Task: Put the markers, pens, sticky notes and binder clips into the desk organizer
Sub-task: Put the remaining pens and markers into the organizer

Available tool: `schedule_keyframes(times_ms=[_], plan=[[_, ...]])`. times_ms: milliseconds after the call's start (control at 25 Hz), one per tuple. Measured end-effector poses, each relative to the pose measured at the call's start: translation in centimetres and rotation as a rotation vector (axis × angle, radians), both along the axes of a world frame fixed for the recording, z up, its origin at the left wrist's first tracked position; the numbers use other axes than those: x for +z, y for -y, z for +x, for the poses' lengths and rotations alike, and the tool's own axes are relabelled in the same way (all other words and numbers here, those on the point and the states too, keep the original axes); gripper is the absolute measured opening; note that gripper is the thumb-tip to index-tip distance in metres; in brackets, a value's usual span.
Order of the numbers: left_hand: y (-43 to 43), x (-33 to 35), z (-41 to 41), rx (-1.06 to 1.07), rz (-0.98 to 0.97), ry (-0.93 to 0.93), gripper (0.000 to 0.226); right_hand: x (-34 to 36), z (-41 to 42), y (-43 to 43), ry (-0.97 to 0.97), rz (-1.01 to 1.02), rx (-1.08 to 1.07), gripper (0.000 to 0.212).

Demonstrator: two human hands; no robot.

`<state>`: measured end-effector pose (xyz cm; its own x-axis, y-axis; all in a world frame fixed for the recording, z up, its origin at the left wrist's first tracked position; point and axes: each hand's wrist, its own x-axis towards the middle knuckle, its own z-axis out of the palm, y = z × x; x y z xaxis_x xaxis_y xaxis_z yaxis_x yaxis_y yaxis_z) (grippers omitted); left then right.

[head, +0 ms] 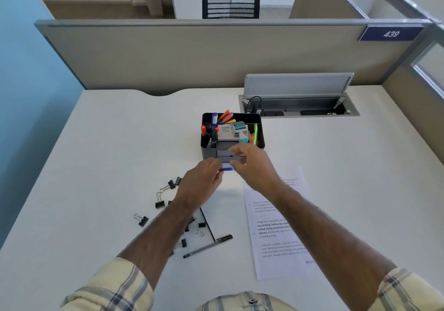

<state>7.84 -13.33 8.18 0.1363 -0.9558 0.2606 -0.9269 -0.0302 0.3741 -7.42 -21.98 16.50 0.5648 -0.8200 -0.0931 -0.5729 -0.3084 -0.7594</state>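
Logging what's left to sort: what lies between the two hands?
In the head view, a small blue-and-white item lies between the left hand and right hand, at their fingertips; too blurred to identify.

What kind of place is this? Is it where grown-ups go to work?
Most likely an office cubicle. A white desk stands against low divider walls, one wall carries a blue number plate reading 439, and a flip-up power socket box is built into the desk top.
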Motion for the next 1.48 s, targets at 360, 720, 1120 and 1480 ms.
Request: schedule_keyframes(times_ms=[360,720,1120,1480], plan=[[1.0,5.7,-0.4,0.121,-0.246,-0.273,0.032,4.2,2.1,3.9,0.206,-0.252,-0.107,0.01],[-5.1,-1.5,-0.6,0.106,0.175,-0.199,0.013,3.0,8.0,12.4,-0.04,-0.494,-0.049,0.025],[-10.6,-3.7,-2.2,0.106,0.269,-0.113,0.013,0.5,7.5,12.6,-0.124,-0.362,-0.059,0.04],[-12.9,-4.3,-7.3,-0.042,0.437,0.123,0.026,0.2,-0.8,2.1,0.068,-0.273,-0.066,0.02]])
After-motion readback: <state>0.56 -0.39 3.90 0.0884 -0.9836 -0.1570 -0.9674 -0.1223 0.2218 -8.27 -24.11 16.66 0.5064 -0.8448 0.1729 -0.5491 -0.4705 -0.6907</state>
